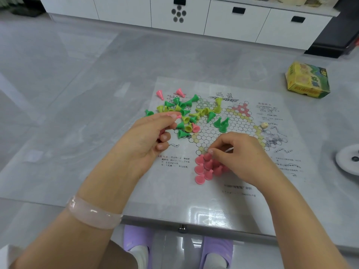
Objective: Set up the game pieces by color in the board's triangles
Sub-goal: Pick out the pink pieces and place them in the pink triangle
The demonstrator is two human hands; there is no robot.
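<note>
A paper game board (229, 121) with a star of circles lies on the grey table. Several pink cone pieces (206, 168) stand packed in the board's near triangle. My right hand (239, 154) is over them, its thumb and forefinger pinching one pink piece at the cluster's top. My left hand (149, 134) holds several pink pieces in curled fingers, one pinched at the fingertips. A loose heap of green and yellow pieces (184, 113) lies across the board's far left, with two stray pink pieces (179, 92) beyond it.
A yellow and green game box (308, 80) sits at the far right of the table. A white dish (347, 159) is at the right edge. A small beige bead (264, 125) rests on the board. The table's near edge (194, 228) runs just above my slippers.
</note>
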